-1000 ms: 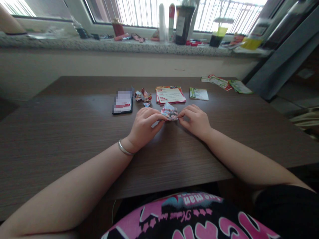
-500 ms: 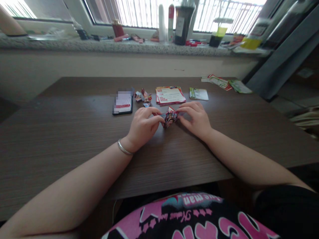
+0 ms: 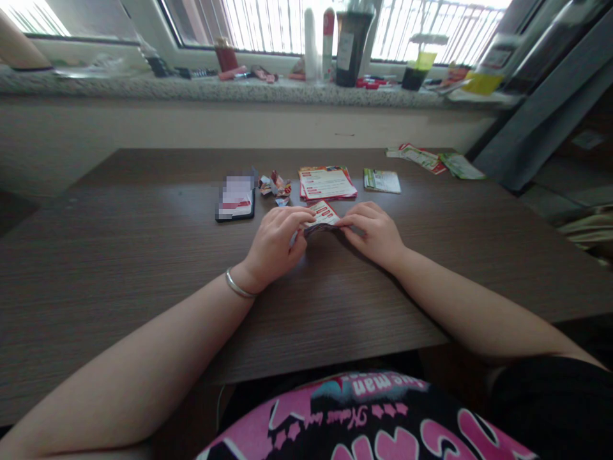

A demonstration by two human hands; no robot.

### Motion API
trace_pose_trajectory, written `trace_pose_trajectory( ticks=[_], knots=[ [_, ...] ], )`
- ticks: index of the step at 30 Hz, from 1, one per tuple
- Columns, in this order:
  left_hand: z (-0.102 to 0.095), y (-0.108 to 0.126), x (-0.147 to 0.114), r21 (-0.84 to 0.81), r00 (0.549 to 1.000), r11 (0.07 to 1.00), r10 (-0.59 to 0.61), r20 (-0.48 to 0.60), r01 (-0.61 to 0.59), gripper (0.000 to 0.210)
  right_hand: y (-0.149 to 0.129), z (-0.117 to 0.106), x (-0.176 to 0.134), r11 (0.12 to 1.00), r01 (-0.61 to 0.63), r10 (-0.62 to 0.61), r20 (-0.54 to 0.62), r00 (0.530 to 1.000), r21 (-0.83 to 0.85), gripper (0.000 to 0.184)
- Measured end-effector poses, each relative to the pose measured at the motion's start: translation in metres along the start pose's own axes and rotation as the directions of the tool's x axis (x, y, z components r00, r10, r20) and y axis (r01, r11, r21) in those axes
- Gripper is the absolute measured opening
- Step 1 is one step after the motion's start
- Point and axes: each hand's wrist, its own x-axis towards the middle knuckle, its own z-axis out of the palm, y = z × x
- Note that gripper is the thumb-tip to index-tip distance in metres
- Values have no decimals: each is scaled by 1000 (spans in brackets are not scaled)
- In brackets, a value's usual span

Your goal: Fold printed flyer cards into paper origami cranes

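Note:
Between my two hands is a small piece of printed paper (image 3: 324,212), white with red markings on the side that shows and a dark folded edge towards me. My left hand (image 3: 280,241), with a bracelet at the wrist, grips its left side; the fingertips partly cover it. The fingers of my right hand (image 3: 376,233) pinch its right corner. Just beyond lies a stack of red-and-white printed sheets (image 3: 327,183). Folded pieces of colourful paper (image 3: 276,187) sit behind my left hand.
A phone (image 3: 237,198) with a blurred screen lies left of the folded pieces. A small stack of cards (image 3: 382,181) is on the right, with loose printed strips (image 3: 424,158) further back. Bottles and a dark container (image 3: 352,51) stand on the stone windowsill (image 3: 268,92).
The paper was bunched with its dark colourful face towards me; now its white-and-red side lies facing up. My left fingers have curled lower, and both hands stay in about the same place.

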Motion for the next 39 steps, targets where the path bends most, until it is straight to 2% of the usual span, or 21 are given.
trace_pose_trajectory(
  ticks=[3,6,11,14,17,22,27,33,39],
  knots=[
    [1,-3,0,-64,997,996,-59,53,62,35,2,1,-1,1000,10,-10,50,999,6,15],
    [4,-9,0,-93,991,992,-69,111,80,30,3,1,-1,998,58,-59,108,992,9,16],
    [10,-14,-1,-43,972,996,-66,227,78,24,1,-1,0,992,125,-118,200,973,-22,18],
    [10,-13,-1,19,941,996,-90,325,88,27,0,-1,0,995,102,-94,236,967,-20,19],
    [9,-10,-2,58,922,996,-91,377,74,27,0,0,1,999,52,-47,282,958,-12,18],
    [10,-9,-3,73,930,997,-64,362,40,28,3,3,1,999,-18,28,328,944,-32,30],
    [9,-7,-1,58,947,998,-49,316,32,27,6,7,1,1000,-9,2,382,924,15,40],
    [6,-7,0,3,974,1000,-3,225,2,28,7,6,1,995,21,-58,402,914,97,31],
    [8,-10,-3,134,955,989,-99,280,63,33,7,5,1,995,62,-88,436,895,73,30]
  ],
)
